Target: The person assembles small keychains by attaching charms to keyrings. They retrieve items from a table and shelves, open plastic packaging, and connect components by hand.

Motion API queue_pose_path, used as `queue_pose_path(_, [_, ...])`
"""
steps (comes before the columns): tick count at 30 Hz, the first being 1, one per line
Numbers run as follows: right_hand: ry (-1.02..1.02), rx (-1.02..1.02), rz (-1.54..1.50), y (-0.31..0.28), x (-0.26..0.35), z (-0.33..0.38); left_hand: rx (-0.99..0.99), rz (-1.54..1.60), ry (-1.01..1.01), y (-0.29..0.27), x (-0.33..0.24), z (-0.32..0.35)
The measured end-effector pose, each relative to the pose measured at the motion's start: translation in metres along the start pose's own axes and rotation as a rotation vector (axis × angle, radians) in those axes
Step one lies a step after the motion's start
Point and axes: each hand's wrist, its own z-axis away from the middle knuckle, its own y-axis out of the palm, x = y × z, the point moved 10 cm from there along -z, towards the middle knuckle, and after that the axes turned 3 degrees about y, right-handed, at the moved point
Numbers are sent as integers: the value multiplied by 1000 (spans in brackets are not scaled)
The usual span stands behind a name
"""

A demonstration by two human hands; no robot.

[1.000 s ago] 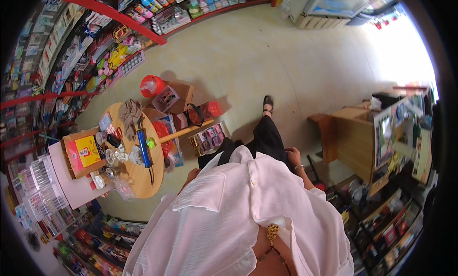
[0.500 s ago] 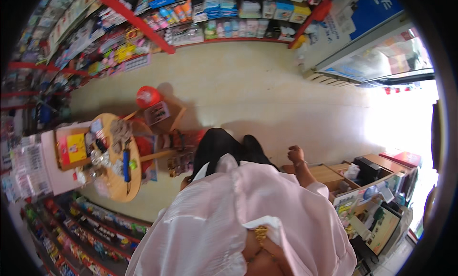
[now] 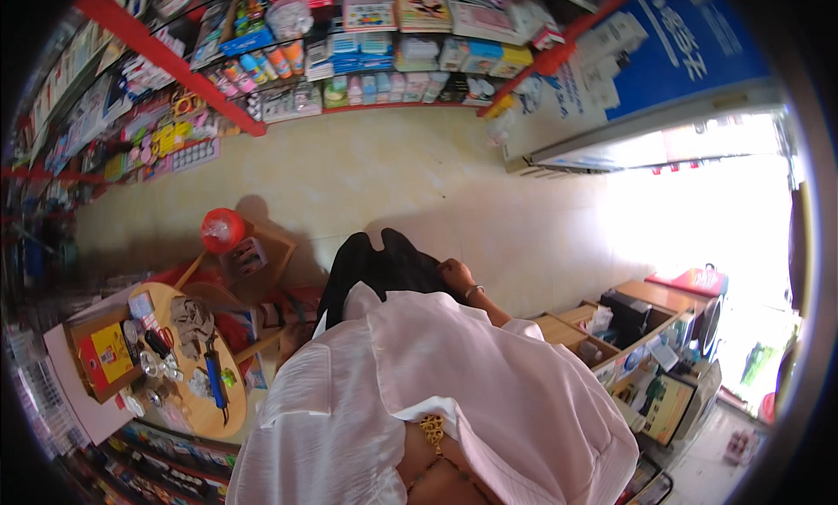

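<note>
My right hand (image 3: pixel 455 275) hangs beside the thigh of my black trousers (image 3: pixel 384 265), a bracelet (image 3: pixel 474 290) round its wrist. Its fingers are loosely curled, and no object shows in them. At my other side, my left hand (image 3: pixel 293 339) is only partly visible beyond the pale sleeve, close to a wooden chair (image 3: pixel 278 259); its fingers are too dark to read. On the chair seat rest a small box of items (image 3: pixel 246 259) and a red container (image 3: pixel 223 231).
At left, a round-edged wooden table (image 3: pixel 214 407) holds a blue-handled tool (image 3: pixel 215 381), a crumpled cloth (image 3: pixel 191 320) and a yellow-red box (image 3: pixel 105 357). Stocked shelves (image 3: pixel 384 60) line the far side. A blue-and-white cabinet (image 3: pixel 646 77) stands far right; a counter (image 3: pixel 567 332) is near right.
My view has shifted and turned, so the table and chair sit farther left and lower. My right hand has swung in from out at the side to beside my thigh.
</note>
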Motion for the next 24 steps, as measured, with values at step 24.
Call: queue_pose_path(24, [-64,572,21,-10,151,-297,-480,518,-602,182,8,127])
